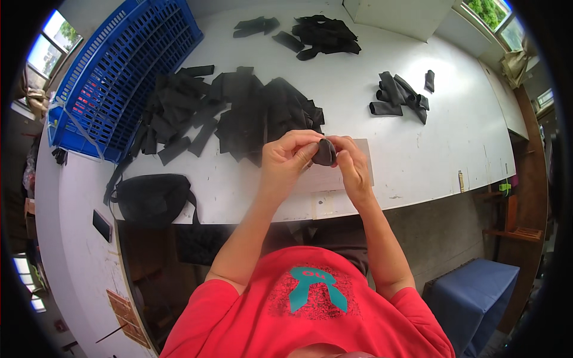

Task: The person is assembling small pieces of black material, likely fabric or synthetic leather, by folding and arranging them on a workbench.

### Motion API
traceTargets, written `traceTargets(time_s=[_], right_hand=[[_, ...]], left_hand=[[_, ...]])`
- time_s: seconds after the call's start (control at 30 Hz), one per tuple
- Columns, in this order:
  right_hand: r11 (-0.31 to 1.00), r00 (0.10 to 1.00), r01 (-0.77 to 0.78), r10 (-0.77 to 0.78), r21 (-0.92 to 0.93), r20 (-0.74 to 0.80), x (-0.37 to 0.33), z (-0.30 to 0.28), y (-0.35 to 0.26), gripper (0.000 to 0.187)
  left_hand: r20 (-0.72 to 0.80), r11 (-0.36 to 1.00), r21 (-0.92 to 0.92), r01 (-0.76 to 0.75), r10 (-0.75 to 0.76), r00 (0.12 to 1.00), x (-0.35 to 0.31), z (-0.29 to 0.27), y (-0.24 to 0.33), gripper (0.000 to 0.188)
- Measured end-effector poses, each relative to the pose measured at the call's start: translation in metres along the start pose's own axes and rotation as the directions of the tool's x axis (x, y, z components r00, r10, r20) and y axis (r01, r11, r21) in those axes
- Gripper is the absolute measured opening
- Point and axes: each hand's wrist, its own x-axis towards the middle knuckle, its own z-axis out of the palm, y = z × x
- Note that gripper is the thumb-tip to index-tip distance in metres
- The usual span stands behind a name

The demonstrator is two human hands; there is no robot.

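Note:
Near the table's front edge, my left hand [286, 156] and my right hand [353, 172] come together around a small black fabric piece [324, 153]. My left thumb and fingers pinch its left side. The right thumb and fingers close on its other side, and the piece looks curled into a short tube. Beneath my hands lies a flat pale board [363, 160]. Just beyond my left hand is a large heap of black fabric pieces [239, 107], partly stacked flat. A smaller group of tube-like black pieces [397, 95] lies to the right.
More black fabric [325, 37] is piled at the far side of the white table [430, 155]. A blue plastic basket [125, 77] stands tilted at the left. A black bag [152, 200] and a phone [102, 225] rest front left. A blue covered stool [474, 298] stands below right.

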Motion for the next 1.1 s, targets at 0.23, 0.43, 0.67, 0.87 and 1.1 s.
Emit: traceTargets(time_s=[0.23,0.43,0.67,0.87,1.1], right_hand=[[0.564,0.909,0.392,-0.357,-0.727,0.214,0.004,0.005,-0.016,0.023],[0.641,0.932,0.350,-0.310,-0.683,0.187,-0.001,0.011,0.015,0.019],[0.843,0.969,0.249,-0.212,-0.476,0.131,-0.011,0.014,0.049,0.022],[0.807,0.962,0.259,-0.166,-0.530,0.218,-0.003,0.010,0.040,0.025],[0.733,0.957,0.277,-0.154,-0.621,0.246,0.005,0.005,0.004,0.028]], left_hand=[[-0.256,0.921,-0.374,-0.104,0.005,0.967,-0.015,0.009,-0.006,0.012],[0.015,0.950,-0.307,0.051,-0.048,0.999,-0.001,0.002,-0.018,0.023],[0.171,0.773,0.634,-0.038,-0.092,0.981,0.015,0.006,-0.004,0.019],[-0.013,0.951,0.297,-0.086,0.094,0.995,-0.001,0.018,0.002,0.017],[-0.227,0.935,-0.334,-0.122,0.046,0.973,-0.002,0.004,0.000,0.017]])
